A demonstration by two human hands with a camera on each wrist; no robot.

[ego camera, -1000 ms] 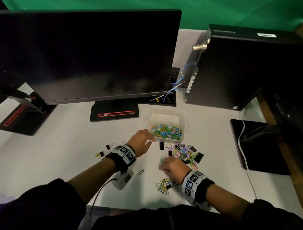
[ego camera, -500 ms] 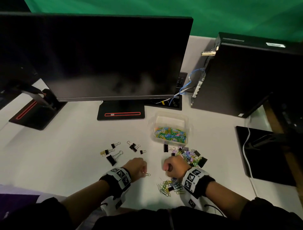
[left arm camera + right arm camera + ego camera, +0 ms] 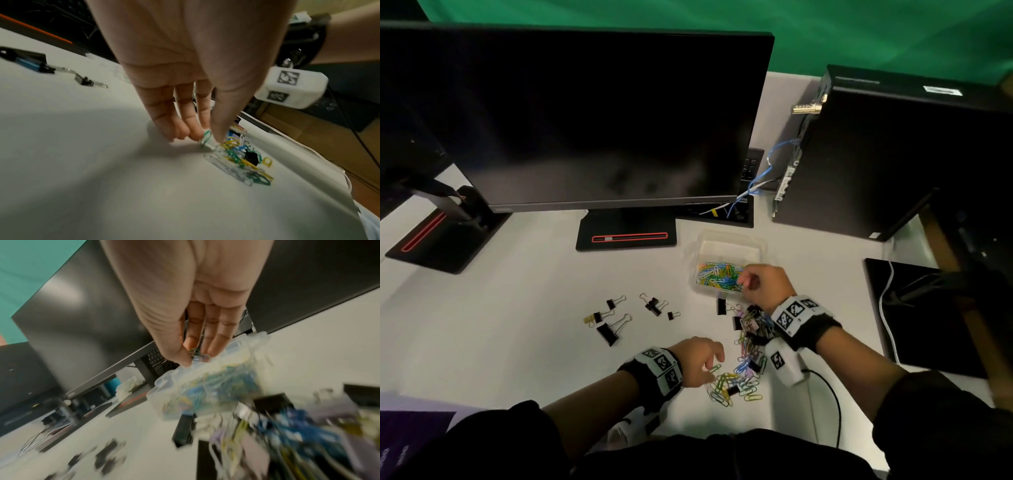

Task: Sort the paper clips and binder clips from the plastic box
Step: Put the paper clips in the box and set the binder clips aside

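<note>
A: Sorting is under way, I judge, with both hands busy at once. The right hand (image 3: 765,286) hangs over the near rim of the clear plastic box (image 3: 726,245), thumb and fingertips (image 3: 213,348) pinched on a small paper clip or 2 (the right wrist view is blurred, so I cannot count them).

B: And the left hand (image 3: 697,359)?

A: Down at the white desk (image 3: 517,325), thumb and index pinching a green paper clip (image 3: 206,137) at the edge of the loose paper clip pile (image 3: 736,387) nearest the person.

B: Where do the sorted things lie?

A: Coloured paper clips (image 3: 717,275) fill the box's near half. A group of black binder clips (image 3: 631,317) lies apart on the desk, left of the box. A mixed heap (image 3: 751,329) of both kinds sits just in front of the box, under the right wrist.

B: So the next move?

A: Probably the right hand lets go over the box, which needs only a slight opening of the fingers. The left must lift its clip free of the tangle; clips hook one another, so a neighbour may trail along. At least 1 small black binder clip (image 3: 251,157) sits inside that pile and belongs with the left group.
</note>
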